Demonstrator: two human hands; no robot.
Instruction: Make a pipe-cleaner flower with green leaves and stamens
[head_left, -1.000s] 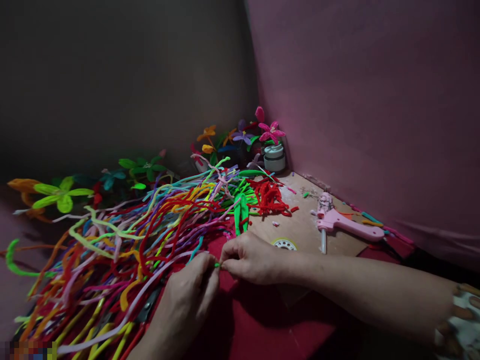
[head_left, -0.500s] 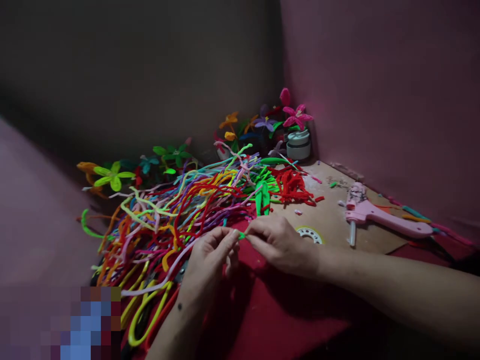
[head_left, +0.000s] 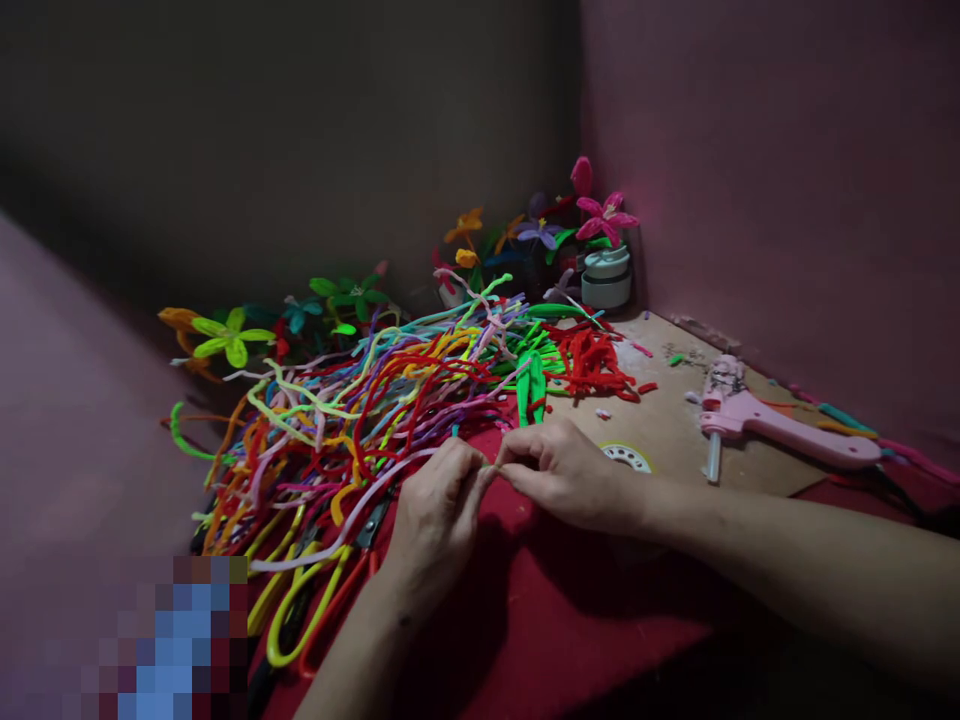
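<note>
Fingertip to fingertip, my left hand (head_left: 442, 500) and my right hand (head_left: 566, 475) meet over the red cloth (head_left: 540, 620). Both are closed in a pinch on a small green pipe cleaner piece (head_left: 488, 466), of which only a sliver shows between the fingers. Just beyond them lies a folded green pipe cleaner shape (head_left: 531, 388). To the left spreads a big tangled heap of coloured pipe cleaners (head_left: 405, 390), its near strands close to my left hand. A white ring-shaped spool (head_left: 627, 458) sits partly behind my right wrist.
A pink glue gun (head_left: 787, 428) rests on the brown board (head_left: 675, 400) at right. Red pipe cleaner pieces (head_left: 596, 365) are piled behind the hands. Yellow-handled scissors (head_left: 311, 610) lie at left. Finished flowers (head_left: 234, 338) and a grey lidded container (head_left: 606, 278) stand along the back.
My left hand has turned so its back faces up more, and less of the green piece shows. The whole view has shifted slightly.
</note>
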